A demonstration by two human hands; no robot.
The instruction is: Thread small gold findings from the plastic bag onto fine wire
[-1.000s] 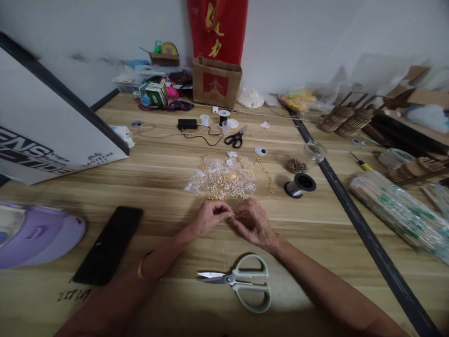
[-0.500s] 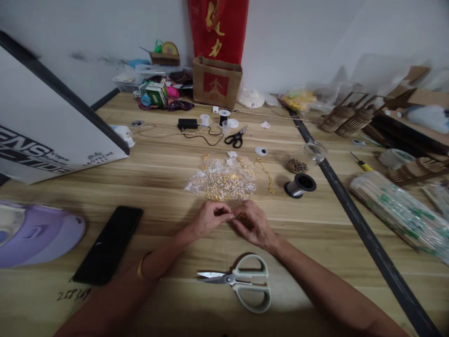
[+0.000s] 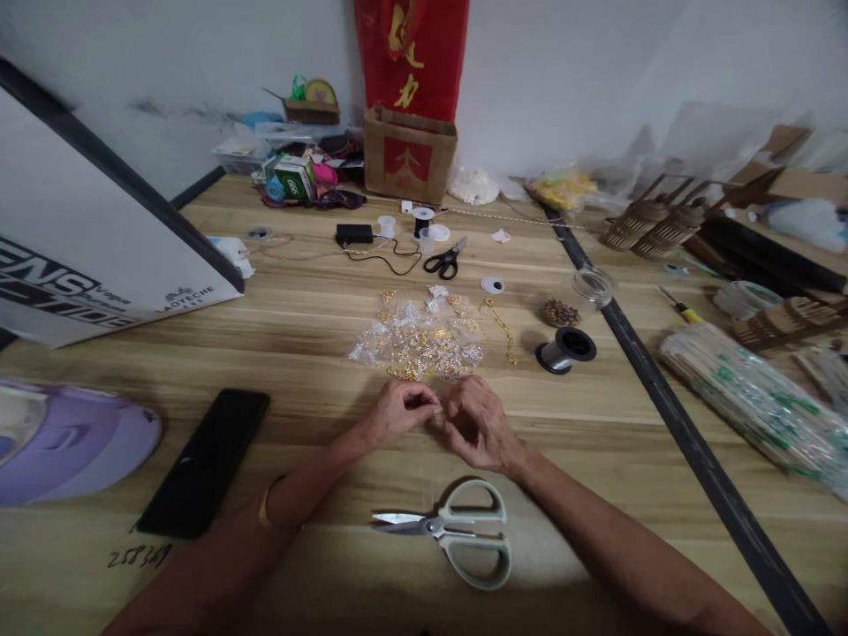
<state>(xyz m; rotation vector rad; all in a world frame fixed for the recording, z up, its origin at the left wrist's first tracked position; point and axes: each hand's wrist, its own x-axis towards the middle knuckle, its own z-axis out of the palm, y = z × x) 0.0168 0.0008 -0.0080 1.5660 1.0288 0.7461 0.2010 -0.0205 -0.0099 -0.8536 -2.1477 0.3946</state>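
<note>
My left hand (image 3: 397,411) is closed in a pinch near the middle of the table, its thumb and forefinger tips together on something too small to make out. Just to its right, my right hand (image 3: 482,426) has its fingers curled in toward the thumb. Whatever it holds is too small or hidden to name. A narrow gap lies between the two hands. Right beyond them spreads a pile of gold and silver jewellery findings (image 3: 430,349), partly in clear plastic bags. Light-handled scissors (image 3: 434,526) lie on the near side of the hands, blades pointing left.
A black phone (image 3: 205,464) and a purple object (image 3: 99,446) are at left. On the right stand a wire spool (image 3: 563,352) and a jar of beads (image 3: 563,311). A gold chain (image 3: 502,331) lies beside the pile, with black scissors (image 3: 447,261) farther back.
My right hand has drawn slightly away from my left, and its fingers have shifted, leaving a small gap between the hands. My left hand has stayed almost still.
</note>
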